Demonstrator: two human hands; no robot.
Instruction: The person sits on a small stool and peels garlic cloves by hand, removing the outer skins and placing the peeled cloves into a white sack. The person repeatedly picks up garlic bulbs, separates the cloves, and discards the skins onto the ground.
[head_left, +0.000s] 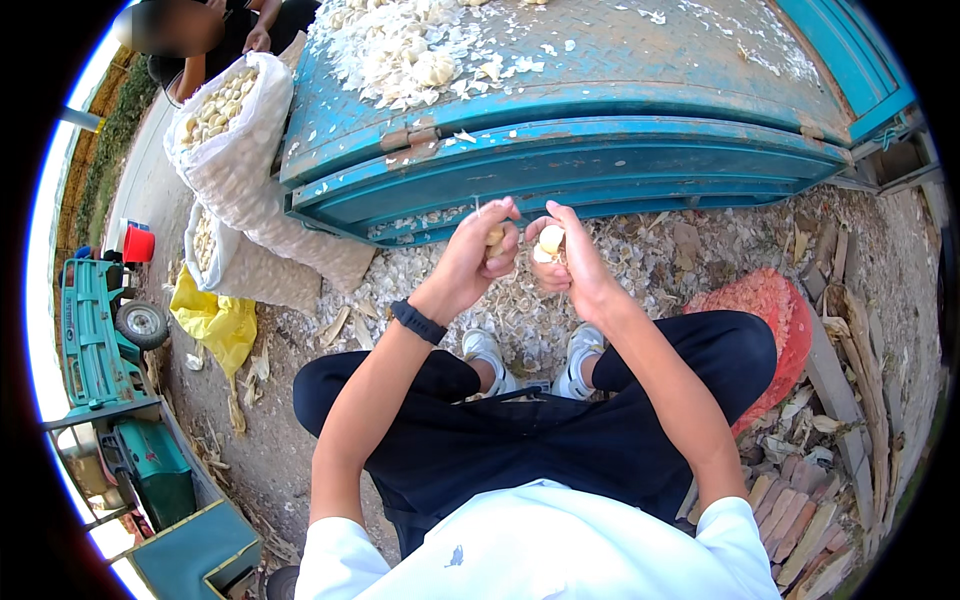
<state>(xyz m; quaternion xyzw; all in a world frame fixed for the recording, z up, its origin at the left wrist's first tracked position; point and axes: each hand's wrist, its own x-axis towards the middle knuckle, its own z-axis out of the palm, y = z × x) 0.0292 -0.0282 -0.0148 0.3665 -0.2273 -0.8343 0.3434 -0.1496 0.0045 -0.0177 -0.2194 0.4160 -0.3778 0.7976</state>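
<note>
Garlic cloves (494, 238) are gripped in the curled fingers of my left hand (478, 251), which has a dark band on its wrist. My right hand (574, 259) holds a pale piece of garlic (551, 240) between thumb and fingers; papery skin shows below it. Both hands hang close together, apart from each other, above ground littered with garlic skins (420, 281). Just beyond them stands the blue metal side (570, 161) of a truck bed. On the bed lies a heap of garlic and loose skins (405, 52).
At the left, a tall sack of garlic cloves (225, 142) leans by the bed beside a shorter sack (247, 259) and a yellow bag (214, 315). Another person (259, 37) sits behind. To my right are a red mesh bag (787, 322), wooden planks (840, 390) and stacked bricks (795, 517).
</note>
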